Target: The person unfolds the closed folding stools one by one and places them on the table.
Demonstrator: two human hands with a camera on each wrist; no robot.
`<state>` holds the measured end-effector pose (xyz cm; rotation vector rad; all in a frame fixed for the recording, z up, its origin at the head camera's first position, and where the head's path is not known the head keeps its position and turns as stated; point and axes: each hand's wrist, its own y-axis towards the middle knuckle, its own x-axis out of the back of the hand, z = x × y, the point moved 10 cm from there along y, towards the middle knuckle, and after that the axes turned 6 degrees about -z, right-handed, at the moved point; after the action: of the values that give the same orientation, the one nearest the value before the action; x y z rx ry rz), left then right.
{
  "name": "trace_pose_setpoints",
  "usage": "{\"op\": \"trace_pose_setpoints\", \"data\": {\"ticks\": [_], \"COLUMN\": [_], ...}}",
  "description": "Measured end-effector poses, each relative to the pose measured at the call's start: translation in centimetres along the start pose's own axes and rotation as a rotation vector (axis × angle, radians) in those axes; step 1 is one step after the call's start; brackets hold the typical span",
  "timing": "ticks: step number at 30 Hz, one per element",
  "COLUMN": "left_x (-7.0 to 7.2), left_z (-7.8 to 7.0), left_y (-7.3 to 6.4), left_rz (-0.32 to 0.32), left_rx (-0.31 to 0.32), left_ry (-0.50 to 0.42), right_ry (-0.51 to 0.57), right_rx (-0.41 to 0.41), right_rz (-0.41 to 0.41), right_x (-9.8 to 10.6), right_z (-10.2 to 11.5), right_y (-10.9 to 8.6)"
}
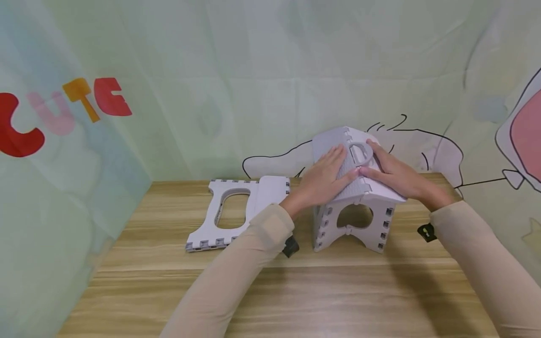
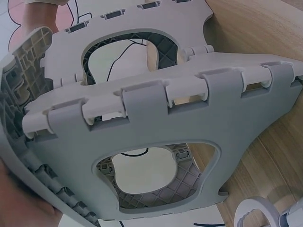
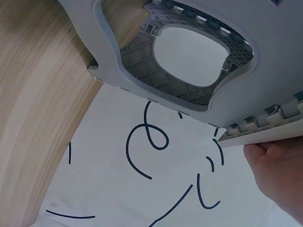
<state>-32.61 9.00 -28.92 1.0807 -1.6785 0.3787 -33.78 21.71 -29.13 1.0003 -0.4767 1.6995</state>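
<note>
Squarely right of centre in the head view, a pale grey-white plastic folding step stool point(image 1: 352, 190) stood upright on the wood-grained brown table point(image 1: 338, 286), its hinged seat peaked along the middle like a roof and its notched legs below. The left hand point(image 1: 323, 176) lay on the textured left slope of the seat, its fingers straight and close together, the thumb spread away toward the ridge, clamped on nothing. The right hand point(image 1: 395, 173) rested on the right slope, thumb and forefinger stretched apart on either side of the grey looped plastic handle point(image 1: 369, 155) at the ridge, likewise gripping nothing. Both wrist views looked into the stool from the side, showing rounded cut-outs, hinge knuckles and a ribbed underside; in the right one, the hand met the outside of a panel at the right edge. Left of centre in the head view, a matching pale grey-white plastic folding stool point(image 1: 264, 195) lay flat on the table, its lower right part covered by the left beige sleeve point(image 1: 241, 277). Behind everything hung a pale green printed cloth point(image 1: 253, 94), with colourful letters reading "CUTE" point(image 1: 112, 97) at the upper left.
</note>
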Motion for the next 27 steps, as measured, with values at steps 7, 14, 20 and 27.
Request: {"op": "trace_pose_setpoints", "data": {"ticks": [7, 14, 20, 27], "left_x": [0.08, -0.07, -0.27, -0.46], "left_z": [-0.16, -0.23, -0.37, -0.53], "left_y": [0.05, 0.17, 0.18, 0.29], "left_rz": [0.005, 0.016, 0.04, 0.074], "left_rx": [0.007, -0.002, -0.011, -0.002], "left_ry": [0.035, 0.08, 0.128, 0.185], "right_ry": [-0.012, -0.056, -0.108, -0.184], "right_rx": [0.009, 0.01, 0.02, 0.055], "right_rz": [-0.015, -0.017, -0.01, -0.002], "right_x": [0.3, 0.4, 0.43, 0.51], "right_z": [0.16, -0.06, -0.14, 0.1], "right_y": [-0.02, 0.0, 0.03, 0.0]}}
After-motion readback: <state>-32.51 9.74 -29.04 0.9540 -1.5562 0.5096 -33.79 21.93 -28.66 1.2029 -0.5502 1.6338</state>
